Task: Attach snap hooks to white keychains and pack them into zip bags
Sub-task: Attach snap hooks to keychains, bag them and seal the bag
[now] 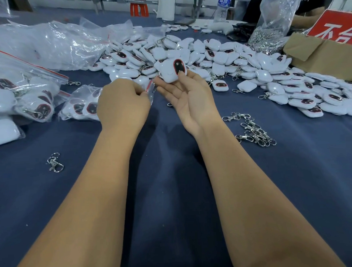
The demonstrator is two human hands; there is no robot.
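Note:
My right hand [187, 97] is turned palm up and pinches a white keychain [172, 70] with a dark oval face between thumb and fingertips. Just left of it, my left hand [122, 104] grips the red-striped mouth of a clear zip bag [81, 102] that lies on the blue cloth with several keychains inside. A big heap of white keychains [218, 58] spreads across the table behind both hands. Loose metal snap hooks [255, 132] lie in a cluster at the right, and one more snap hook [55, 162] lies alone at the left.
Filled zip bags [22, 94] and crumpled clear plastic [48, 42] sit at the left. A cardboard box [324, 52] with a red sign stands at the far right, beside a plastic bag of hooks [271, 34]. A water bottle [223, 6] stands at the back.

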